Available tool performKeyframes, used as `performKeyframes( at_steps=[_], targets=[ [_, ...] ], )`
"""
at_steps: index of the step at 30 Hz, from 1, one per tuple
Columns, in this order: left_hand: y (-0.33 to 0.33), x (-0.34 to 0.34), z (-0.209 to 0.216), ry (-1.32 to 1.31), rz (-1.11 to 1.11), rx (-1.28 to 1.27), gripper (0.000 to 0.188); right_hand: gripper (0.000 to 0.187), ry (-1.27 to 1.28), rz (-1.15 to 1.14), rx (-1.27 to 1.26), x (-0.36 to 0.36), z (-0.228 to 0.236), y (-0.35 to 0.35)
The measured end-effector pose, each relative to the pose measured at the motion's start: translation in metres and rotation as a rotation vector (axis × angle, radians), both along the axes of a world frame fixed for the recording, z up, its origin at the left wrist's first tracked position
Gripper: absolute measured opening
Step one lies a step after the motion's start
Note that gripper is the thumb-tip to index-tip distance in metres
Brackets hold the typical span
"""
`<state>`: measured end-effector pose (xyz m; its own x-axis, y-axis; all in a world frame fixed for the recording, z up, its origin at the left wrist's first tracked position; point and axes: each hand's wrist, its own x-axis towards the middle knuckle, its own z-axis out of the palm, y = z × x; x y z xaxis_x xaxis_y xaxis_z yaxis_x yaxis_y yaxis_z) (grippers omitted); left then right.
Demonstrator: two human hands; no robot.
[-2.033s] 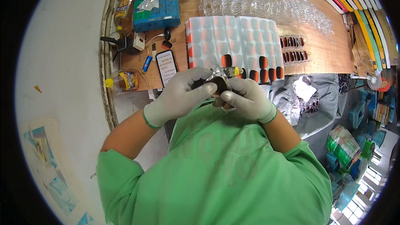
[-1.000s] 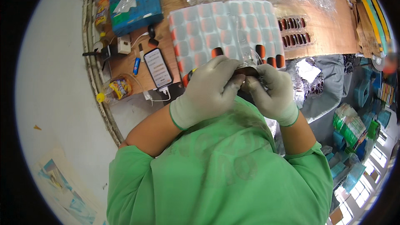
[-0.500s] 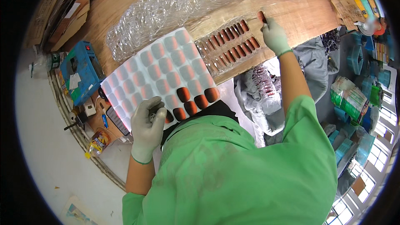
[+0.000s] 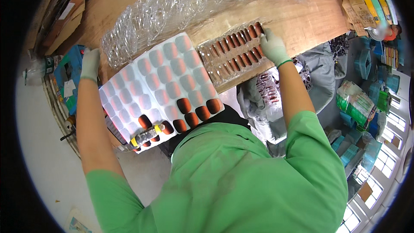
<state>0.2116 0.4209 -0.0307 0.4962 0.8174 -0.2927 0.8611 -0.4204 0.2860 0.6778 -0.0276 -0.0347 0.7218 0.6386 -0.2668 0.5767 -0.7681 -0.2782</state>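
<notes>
My right hand (image 4: 273,46), in a pale glove, is closed at the right end of a clear plastic tray (image 4: 221,74). Its fingertips are on a dark red-brown lens (image 4: 258,28) at the end of the upper row. Similar lenses stand upright in two rows of slots. My left hand (image 4: 90,63), gloved too, is stretched out to the blue box-shaped device (image 4: 70,77); its fingers are poorly visible. Between them lies a white sheet (image 4: 142,75) over rows of lenses, several uncovered along the near edge. A short clear-and-yellow object (image 4: 147,135) rests on it.
Stacked clear plastic trays (image 4: 172,13) run along the back of the wooden table (image 4: 317,17). Cardboard (image 4: 64,13) stands at the far left, with more cardboard (image 4: 355,13) at the far right. Grey bags (image 4: 317,80) with packed items stand below the right table edge.
My right hand has brought the lens down to the end of the tray's upper row. My left hand has gone from the sheet's near edge to the blue device, uncovering the clear-and-yellow object.
</notes>
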Motion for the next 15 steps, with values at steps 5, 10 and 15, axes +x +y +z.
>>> performKeyframes(
  at_steps=[5,10,15],
  targets=[
    [0.002,0.015,-0.047,-0.609,0.927,-0.924,0.017,0.036,-0.320,0.150,0.375,-0.048,0.055,-0.021],
    [0.020,-0.030,-0.036,-0.691,0.901,-0.750,0.010,0.032,0.020,0.269,0.482,-0.183,0.099,-0.031],
    [-0.020,-0.057,0.036,-1.201,0.729,-0.681,0.008,0.036,0.088,0.437,0.341,-0.292,0.096,0.017]
  ],
)
